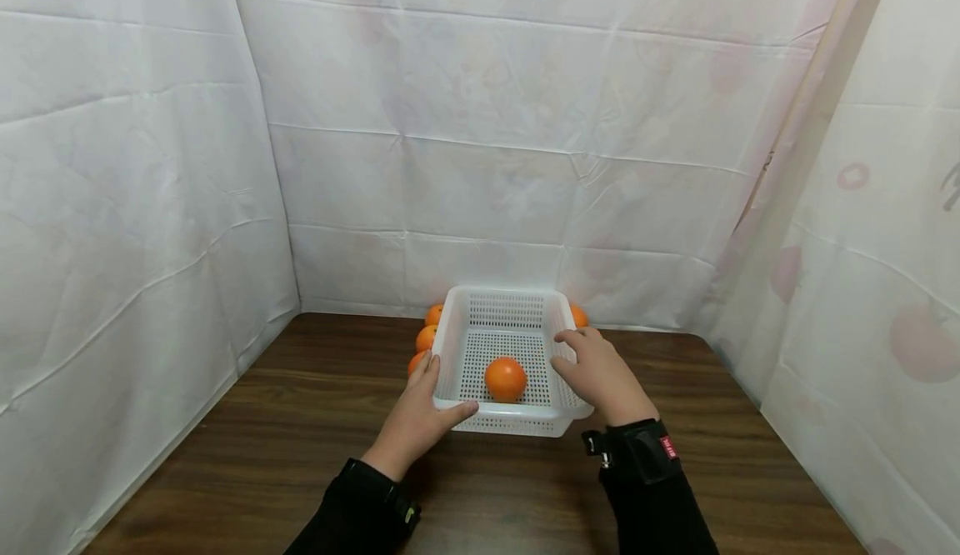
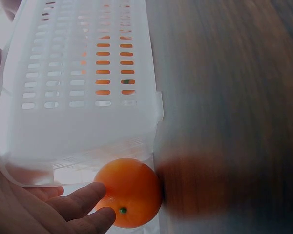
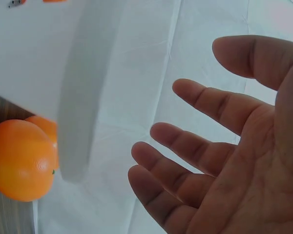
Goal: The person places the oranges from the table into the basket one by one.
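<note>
A white perforated plastic basket (image 1: pixel 517 423) sits on the table with one orange (image 1: pixel 506 379) inside. My left hand (image 1: pixel 412 422) straddles its near left corner, thumb along the near rim and fingers stretched down the left side. In the left wrist view, two fingertips touch an orange (image 2: pixel 129 195) just outside the basket. My right hand (image 1: pixel 603 376) hovers by the right rim with its fingers spread. Its palm (image 3: pixel 244 180) is bare in the right wrist view, apart from the basket rim (image 3: pixel 83 112).
More oranges line the basket's left side (image 1: pixel 426 337), and another orange (image 1: pixel 578 316) shows past its right side. Two of them, one orange (image 3: pixel 22 161) in front, appear in the right wrist view. White cloth (image 1: pixel 480 163) hangs behind the brown wooden table (image 1: pixel 262 463).
</note>
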Demonstrator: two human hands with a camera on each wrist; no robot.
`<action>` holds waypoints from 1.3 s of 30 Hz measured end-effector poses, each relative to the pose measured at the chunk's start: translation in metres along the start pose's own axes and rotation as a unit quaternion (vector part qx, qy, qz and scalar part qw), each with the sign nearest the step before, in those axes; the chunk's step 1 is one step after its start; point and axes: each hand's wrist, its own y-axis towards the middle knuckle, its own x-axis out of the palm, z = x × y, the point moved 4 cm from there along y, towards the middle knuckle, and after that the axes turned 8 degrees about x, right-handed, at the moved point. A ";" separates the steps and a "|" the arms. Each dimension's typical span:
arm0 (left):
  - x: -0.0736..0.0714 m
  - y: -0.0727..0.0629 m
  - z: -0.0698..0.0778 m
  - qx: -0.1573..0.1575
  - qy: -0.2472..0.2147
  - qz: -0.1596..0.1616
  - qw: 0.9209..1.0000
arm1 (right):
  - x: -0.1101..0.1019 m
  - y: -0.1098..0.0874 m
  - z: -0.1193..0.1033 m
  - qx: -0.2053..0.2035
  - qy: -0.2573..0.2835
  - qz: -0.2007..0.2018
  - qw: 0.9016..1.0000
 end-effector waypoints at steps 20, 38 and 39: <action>0.000 0.000 -0.004 0.007 0.000 0.001 1.000 | -0.012 0.017 0.062 0.066 0.079 0.026 0.994; 0.000 -0.002 -0.002 -0.007 -0.004 -0.003 1.000 | 0.037 0.038 0.088 0.082 0.024 -0.029 0.996; 0.000 -0.002 -0.001 -0.007 -0.003 -0.003 1.000 | 0.038 0.039 0.088 0.081 0.022 -0.032 0.996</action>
